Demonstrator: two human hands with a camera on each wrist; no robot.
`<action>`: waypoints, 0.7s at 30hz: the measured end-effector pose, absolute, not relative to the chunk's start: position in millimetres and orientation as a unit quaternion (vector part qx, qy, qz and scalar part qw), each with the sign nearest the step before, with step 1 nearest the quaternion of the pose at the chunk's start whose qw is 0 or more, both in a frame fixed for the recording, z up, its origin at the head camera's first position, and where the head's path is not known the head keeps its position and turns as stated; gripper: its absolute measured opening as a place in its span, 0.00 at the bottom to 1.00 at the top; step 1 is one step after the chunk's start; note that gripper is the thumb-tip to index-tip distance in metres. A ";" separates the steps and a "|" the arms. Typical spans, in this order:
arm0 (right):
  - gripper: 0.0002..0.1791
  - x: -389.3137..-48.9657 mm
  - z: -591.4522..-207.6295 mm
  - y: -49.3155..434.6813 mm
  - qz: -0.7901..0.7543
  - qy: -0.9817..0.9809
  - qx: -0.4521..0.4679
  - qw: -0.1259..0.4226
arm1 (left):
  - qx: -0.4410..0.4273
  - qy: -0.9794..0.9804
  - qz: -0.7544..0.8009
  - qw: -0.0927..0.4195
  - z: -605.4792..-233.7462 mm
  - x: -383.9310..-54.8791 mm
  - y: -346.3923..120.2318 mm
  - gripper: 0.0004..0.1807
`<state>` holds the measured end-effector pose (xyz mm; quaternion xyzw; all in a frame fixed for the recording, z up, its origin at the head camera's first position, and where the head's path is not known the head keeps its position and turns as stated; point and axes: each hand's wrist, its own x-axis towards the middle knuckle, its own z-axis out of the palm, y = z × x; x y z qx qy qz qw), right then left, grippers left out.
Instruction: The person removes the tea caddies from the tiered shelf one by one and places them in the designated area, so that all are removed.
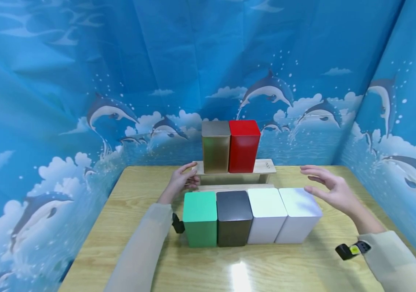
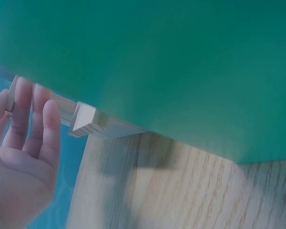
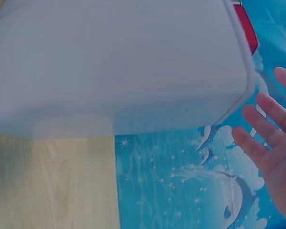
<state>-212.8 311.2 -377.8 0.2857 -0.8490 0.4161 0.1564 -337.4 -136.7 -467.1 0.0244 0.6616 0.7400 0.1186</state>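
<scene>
While left grip [image 1: 180,182] pinches wooden stand [image 1: 260,168], right grip [image 1: 330,192], spread, holds nothing near white box [image 1: 299,213]; stand's marking [image 1: 267,165] illegible.

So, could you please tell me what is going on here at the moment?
A person's left hand grips the left end of a wooden stand. A gold box and a red box stand upright on it, side by side. In front, a green box, a black box and two white boxes form a row. The right hand holds nothing; it is raised near the rightmost white box.
</scene>
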 end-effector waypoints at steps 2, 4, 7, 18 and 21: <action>0.25 -213.2 -374.2 308.0 0.411 -0.854 0.279 0.153 | 0.025 0.662 0.739 0.120 -467.4 -337.7 -136.5 0.24; 0.25 -214.0 -371.5 305.5 0.401 -0.860 0.275 0.153 | 0.027 0.661 0.740 0.122 -467.8 -338.3 -136.3 0.25; 0.25 -217.0 -367.9 302.2 0.391 -0.860 0.287 0.156 | 0.026 0.661 0.740 0.120 -470.7 -340.2 -135.9 0.26; 0.24 -234.0 -350.3 289.0 0.366 -0.871 0.305 0.119 | 0.024 0.660 0.742 0.119 -470.3 -340.1 -135.8 0.24; 0.24 -238.0 -343.7 283.7 0.353 -0.882 0.298 0.092 | 0.022 0.663 0.739 0.116 -469.7 -340.0 -135.5 0.21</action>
